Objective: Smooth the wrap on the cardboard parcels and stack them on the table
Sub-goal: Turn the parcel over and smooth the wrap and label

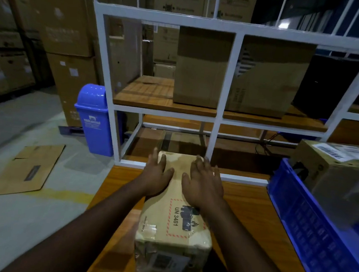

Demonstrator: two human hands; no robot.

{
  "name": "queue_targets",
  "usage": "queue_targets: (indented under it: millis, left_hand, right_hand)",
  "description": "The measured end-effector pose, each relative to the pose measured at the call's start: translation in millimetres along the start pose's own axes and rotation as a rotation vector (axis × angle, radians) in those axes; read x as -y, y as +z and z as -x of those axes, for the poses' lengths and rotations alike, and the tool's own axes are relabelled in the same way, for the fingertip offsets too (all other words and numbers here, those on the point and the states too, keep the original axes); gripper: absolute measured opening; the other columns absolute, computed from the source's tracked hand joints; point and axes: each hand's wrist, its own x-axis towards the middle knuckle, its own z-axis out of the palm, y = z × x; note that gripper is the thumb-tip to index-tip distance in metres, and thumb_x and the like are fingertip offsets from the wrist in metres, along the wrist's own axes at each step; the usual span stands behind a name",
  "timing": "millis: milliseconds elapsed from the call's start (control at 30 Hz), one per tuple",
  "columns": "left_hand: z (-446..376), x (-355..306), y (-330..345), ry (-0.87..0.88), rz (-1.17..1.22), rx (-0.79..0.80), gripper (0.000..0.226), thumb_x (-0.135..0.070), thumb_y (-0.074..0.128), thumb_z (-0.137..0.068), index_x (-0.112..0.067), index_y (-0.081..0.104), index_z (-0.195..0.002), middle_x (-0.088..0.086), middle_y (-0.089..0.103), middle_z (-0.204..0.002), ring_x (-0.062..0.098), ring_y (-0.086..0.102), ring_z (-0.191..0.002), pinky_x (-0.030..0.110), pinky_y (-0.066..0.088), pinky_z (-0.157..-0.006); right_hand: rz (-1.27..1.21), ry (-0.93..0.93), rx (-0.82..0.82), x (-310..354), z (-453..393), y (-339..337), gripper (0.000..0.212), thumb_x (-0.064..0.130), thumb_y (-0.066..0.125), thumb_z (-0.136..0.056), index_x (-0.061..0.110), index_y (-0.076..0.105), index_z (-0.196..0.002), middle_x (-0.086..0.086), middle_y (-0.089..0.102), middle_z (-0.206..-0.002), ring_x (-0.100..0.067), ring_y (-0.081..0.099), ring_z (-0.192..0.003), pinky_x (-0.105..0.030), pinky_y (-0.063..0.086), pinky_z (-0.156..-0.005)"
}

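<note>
A long cardboard parcel (173, 227) wrapped in clear film lies lengthwise on the wooden table (246, 207), its top marked "UN 3481" inside a red dashed frame. My left hand (157, 175) lies flat on the far left part of the parcel's top, fingers spread. My right hand (205, 183) lies flat beside it on the far right part, fingers spread too. Both palms press on the wrap. A second wrapped parcel (343, 174) with white labels sits in the blue crate on the right.
A blue plastic crate (308, 229) stands on the table's right side. Behind the table rises a white metal rack (228, 81) with brown boxes on a wooden shelf. A blue bin (94, 118) and a flattened carton (25, 168) are on the floor at left.
</note>
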Motion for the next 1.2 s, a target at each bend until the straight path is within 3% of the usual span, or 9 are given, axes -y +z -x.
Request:
queue_targets:
  millis: [100,333,400,500,567,667,833,1067,1200]
  left_hand:
    - [-16,9,3,0.192,-0.212,-0.028,0.058,-0.039,0.028,-0.111,-0.017,0.017,-0.164,0.004,-0.001,-0.173,0.024,-0.008,-0.159,0.046,-0.005,-0.126]
    - [-24,11,5,0.225,-0.179,-0.021,0.054,-0.035,0.03,-0.111,-0.018,0.028,-0.161,0.002,0.021,-0.17,0.021,0.009,-0.158,0.041,-0.003,-0.126]
    - [-12,2,0,0.258,-0.17,-0.102,0.047,-0.032,0.037,-0.108,-0.017,0.05,-0.15,0.005,0.045,-0.159,0.022,0.034,-0.151,0.046,0.003,-0.129]
    - [8,-6,1,0.324,-0.16,-0.259,0.035,-0.035,0.042,-0.099,-0.023,0.073,-0.109,-0.001,0.075,-0.112,0.016,0.067,-0.107,0.046,0.023,-0.126]
    - [16,-3,7,0.302,-0.129,-0.214,0.04,-0.035,0.041,-0.103,-0.021,0.067,-0.13,0.0,0.066,-0.136,0.018,0.058,-0.129,0.04,0.017,-0.124]
    - [14,10,13,0.275,-0.135,-0.161,0.05,-0.031,0.035,-0.109,-0.02,0.038,-0.158,-0.003,0.034,-0.165,0.012,0.023,-0.155,0.039,-0.007,-0.127]
    - [4,1,10,0.285,-0.206,-0.159,0.051,-0.025,0.037,-0.106,-0.015,0.041,-0.156,0.004,0.037,-0.164,0.014,0.026,-0.154,0.029,-0.01,-0.12]
    - [47,14,-4,0.375,-0.074,-0.078,0.049,-0.039,0.035,-0.107,-0.029,0.042,-0.154,-0.008,0.033,-0.164,0.001,0.018,-0.151,0.036,-0.007,-0.125]
    - [60,18,7,0.329,-0.026,-0.06,0.05,-0.039,0.037,-0.108,-0.025,0.039,-0.157,-0.009,0.031,-0.165,0.006,0.019,-0.154,0.027,0.002,-0.124]
  right_hand:
    - [-0.007,-0.123,0.054,0,-14,0,0.06,0.041,0.026,-0.111,0.019,0.018,-0.167,-0.002,0.014,-0.175,-0.02,0.008,-0.161,-0.042,0.007,-0.129]
    - [0.029,-0.095,0.029,-6,-27,10,0.06,0.048,0.027,-0.11,0.023,0.029,-0.164,0.001,0.024,-0.172,-0.019,0.018,-0.159,-0.041,0.016,-0.126]
    - [-0.005,-0.086,0.019,-5,-23,7,0.059,0.048,0.029,-0.11,0.023,0.033,-0.163,0.002,0.028,-0.171,-0.018,0.021,-0.158,-0.041,0.017,-0.126]
    - [0.014,-0.056,-0.143,-4,-21,-4,0.041,0.036,0.042,-0.108,0.02,0.06,-0.142,-0.003,0.062,-0.144,-0.023,0.055,-0.134,-0.042,0.039,-0.118]
    - [0.049,-0.037,-0.182,-3,-18,-9,0.03,0.031,0.047,-0.105,0.021,0.067,-0.125,-0.003,0.071,-0.122,-0.024,0.065,-0.114,-0.041,0.05,-0.104]
    - [-0.024,-0.109,-0.079,-6,-9,4,0.046,0.042,0.039,-0.108,0.021,0.057,-0.145,-0.003,0.056,-0.152,-0.027,0.048,-0.141,-0.043,0.041,-0.112]
    - [0.013,-0.121,-0.018,-7,-9,3,0.053,0.042,0.029,-0.111,0.021,0.041,-0.159,0.001,0.033,-0.169,-0.02,0.022,-0.158,-0.047,0.011,-0.128]
    - [-0.211,-0.099,-0.015,1,36,-7,0.041,0.04,0.045,-0.108,0.033,0.046,-0.149,0.007,0.051,-0.154,-0.018,0.043,-0.145,-0.048,0.037,-0.121]
    - [-0.162,-0.068,0.003,1,36,4,0.047,0.04,0.037,-0.111,0.03,0.045,-0.156,0.011,0.037,-0.166,-0.012,0.024,-0.156,-0.039,0.016,-0.128]
